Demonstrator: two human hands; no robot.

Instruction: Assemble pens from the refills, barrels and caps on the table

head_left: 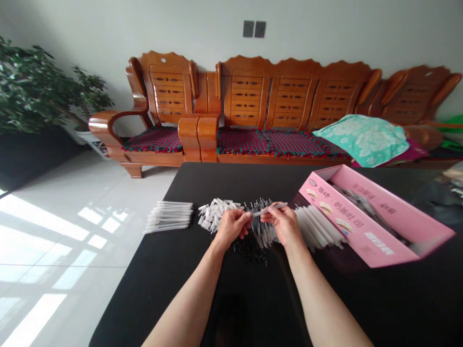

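Observation:
A slim, pale pen point(261, 212) is held slantwise between my hands, its right end higher. My left hand point(233, 224) pinches its lower left end; whether a small part is also in those fingers is hidden. The fingers of my right hand point(284, 222) are closed around the pen's other half. Beneath and behind the hands lies a bundle of thin refills point(258, 207) with metal tips. A heap of small black plugs point(251, 250) is just below my left hand. White caps point(215, 212) are piled left of it, and translucent pen barrels point(318, 226) lie right of my right hand.
A row of white pens point(170, 215) lies near the left edge of the black table point(162, 289). On the right stands an open pink box point(361, 226) with things inside. A wooden sofa point(249, 96) is behind the table, with a turquoise cloth point(365, 137) on its seat.

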